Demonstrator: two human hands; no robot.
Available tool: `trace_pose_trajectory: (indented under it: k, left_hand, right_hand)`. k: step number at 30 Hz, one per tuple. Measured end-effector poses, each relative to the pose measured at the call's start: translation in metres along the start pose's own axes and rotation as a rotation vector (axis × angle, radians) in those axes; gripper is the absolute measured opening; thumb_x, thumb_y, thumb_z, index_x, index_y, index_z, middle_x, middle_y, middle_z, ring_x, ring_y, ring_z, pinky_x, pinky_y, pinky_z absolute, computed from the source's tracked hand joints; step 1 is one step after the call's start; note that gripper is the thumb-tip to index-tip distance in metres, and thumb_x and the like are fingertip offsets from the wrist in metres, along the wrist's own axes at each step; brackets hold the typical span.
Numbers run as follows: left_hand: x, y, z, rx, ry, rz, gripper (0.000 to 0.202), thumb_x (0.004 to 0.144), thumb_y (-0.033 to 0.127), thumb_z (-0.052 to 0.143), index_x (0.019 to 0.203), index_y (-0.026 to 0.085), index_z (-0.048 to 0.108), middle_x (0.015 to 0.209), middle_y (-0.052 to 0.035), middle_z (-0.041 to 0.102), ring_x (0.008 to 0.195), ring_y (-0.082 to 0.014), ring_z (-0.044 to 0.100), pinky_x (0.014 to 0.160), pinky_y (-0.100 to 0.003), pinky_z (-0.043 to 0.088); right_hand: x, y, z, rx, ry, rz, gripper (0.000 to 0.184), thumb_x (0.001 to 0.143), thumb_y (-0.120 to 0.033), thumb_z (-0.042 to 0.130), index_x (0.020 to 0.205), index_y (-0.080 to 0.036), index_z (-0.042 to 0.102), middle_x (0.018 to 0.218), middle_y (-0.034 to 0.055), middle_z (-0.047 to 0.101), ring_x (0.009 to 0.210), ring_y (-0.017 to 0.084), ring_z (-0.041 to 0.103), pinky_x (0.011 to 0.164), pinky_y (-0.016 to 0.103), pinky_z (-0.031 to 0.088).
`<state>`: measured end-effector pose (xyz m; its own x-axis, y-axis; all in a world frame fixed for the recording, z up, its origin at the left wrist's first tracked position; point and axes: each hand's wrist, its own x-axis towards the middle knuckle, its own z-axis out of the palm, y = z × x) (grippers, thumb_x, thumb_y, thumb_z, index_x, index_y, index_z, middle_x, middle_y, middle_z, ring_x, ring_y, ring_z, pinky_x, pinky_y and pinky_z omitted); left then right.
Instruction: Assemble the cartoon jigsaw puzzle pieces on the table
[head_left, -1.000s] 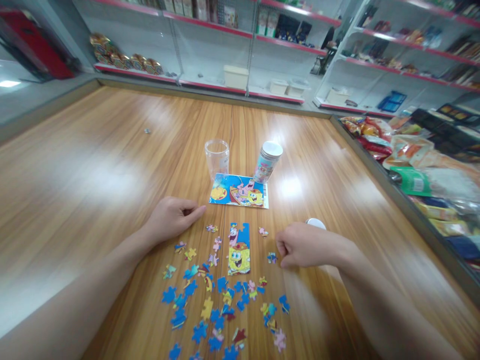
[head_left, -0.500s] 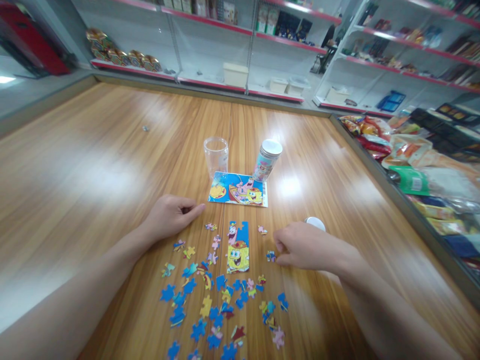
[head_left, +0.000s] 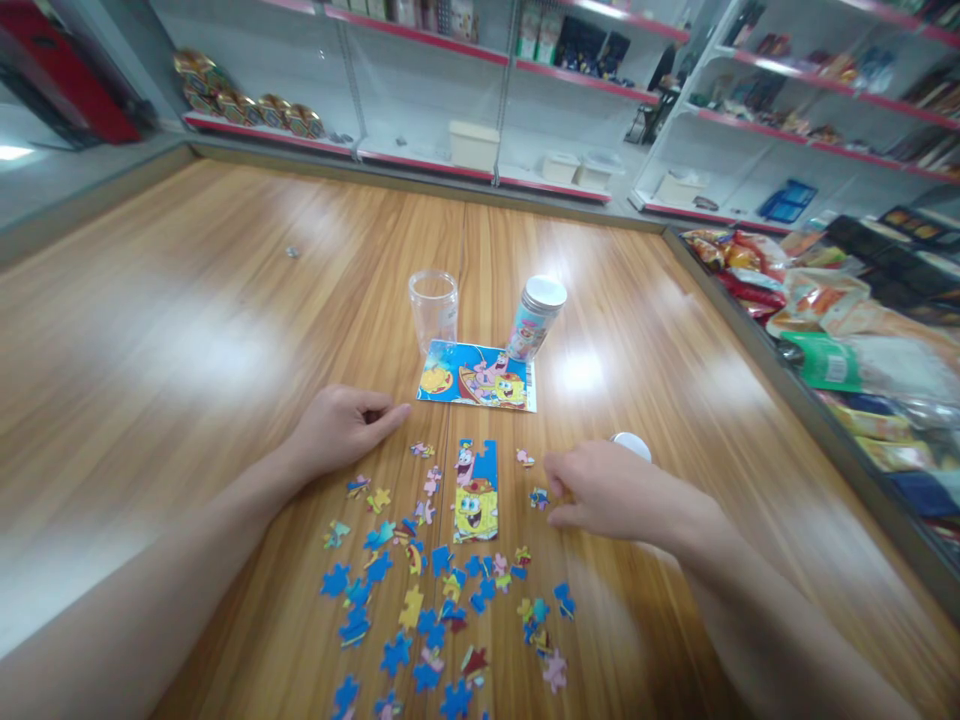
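right hand (head_left: 600, 490) touching puzzle piece (head_left: 538, 497)

The table (head_left: 187, 330) lies bare across its left half and far edge, apart from one small speck (head_left: 292, 252). Mid-table, a clear cup (head_left: 433, 311), a lidded jar (head_left: 533, 318) and a picture card (head_left: 478, 376) stand close together. Toward the near edge, loose puzzle pieces (head_left: 420, 600) crowd the wood around a joined strip (head_left: 475, 491). A white lid (head_left: 630, 446) sits toward the right edge, with bare wood beyond.

Wooden table (head_left: 225, 330) — loose puzzle pieces (head_left: 420, 600), picture card (head_left: 478, 376), clear cup (head_left: 433, 310), lidded jar (head_left: 534, 318).
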<state>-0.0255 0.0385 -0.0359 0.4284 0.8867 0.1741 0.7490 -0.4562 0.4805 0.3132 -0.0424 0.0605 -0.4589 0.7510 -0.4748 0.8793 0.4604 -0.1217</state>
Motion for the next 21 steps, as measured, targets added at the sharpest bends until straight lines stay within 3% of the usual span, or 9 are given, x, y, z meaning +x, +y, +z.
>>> trace_pose_trajectory:
  k: [4,7,12,17,21]
  left_hand:
    - [0.0,-0.002,0.001,0.007,0.002,-0.004,0.052,0.093,0.047,0.052,0.056,0.015,0.035,0.055,0.0038,0.026,0.05,-0.0066,0.031,0.053,-0.024,0.023]
    - [0.0,-0.003,0.001,0.002,0.003,-0.009,0.053,0.094,0.047,0.052,0.056,0.015,0.035,0.056,0.0037,0.025,0.05,-0.0066,0.031,0.053,-0.024,0.022]
    - [-0.001,-0.002,0.001,-0.002,-0.008,-0.013,0.052,0.093,0.046,0.052,0.056,0.015,0.035,0.055,0.0037,0.025,0.05,-0.0068,0.03,0.052,-0.024,0.022]
    - [0.0,0.001,-0.001,-0.011,-0.006,-0.007,0.051,0.093,0.046,0.052,0.055,0.015,0.035,0.054,0.0036,0.026,0.05,-0.0071,0.03,0.052,-0.024,0.022]
    - [0.001,0.002,-0.003,-0.007,0.002,-0.002,0.052,0.093,0.046,0.052,0.054,0.015,0.035,0.054,0.0036,0.026,0.049,-0.0074,0.03,0.052,-0.024,0.022]
  right_hand:
    - [-0.006,-0.013,-0.001,-0.008,-0.195,0.009,0.033,0.069,-0.045,0.082,0.071,-0.014,0.07,0.066,0.0072,0.067,0.063,0.021,0.063,0.052,0.027,0.033]
    - [-0.005,-0.022,0.004,0.008,-0.253,-0.019,0.038,0.066,-0.048,0.085,0.07,-0.013,0.071,0.062,0.0067,0.065,0.061,0.021,0.064,0.053,0.027,0.038]
    - [-0.003,-0.019,0.007,-0.02,-0.203,-0.025,0.035,0.065,-0.043,0.087,0.071,-0.013,0.071,0.06,0.0061,0.064,0.062,0.02,0.065,0.055,0.027,0.041]
    - [-0.003,-0.01,0.0,-0.032,-0.098,0.022,0.032,0.074,-0.045,0.08,0.071,-0.015,0.07,0.067,0.0077,0.068,0.064,0.023,0.067,0.052,0.028,0.035]
    - [-0.001,-0.007,0.001,-0.059,0.07,0.068,0.022,0.085,-0.037,0.071,0.091,-0.016,0.07,0.079,0.0089,0.073,0.074,0.026,0.071,0.057,0.029,0.038]
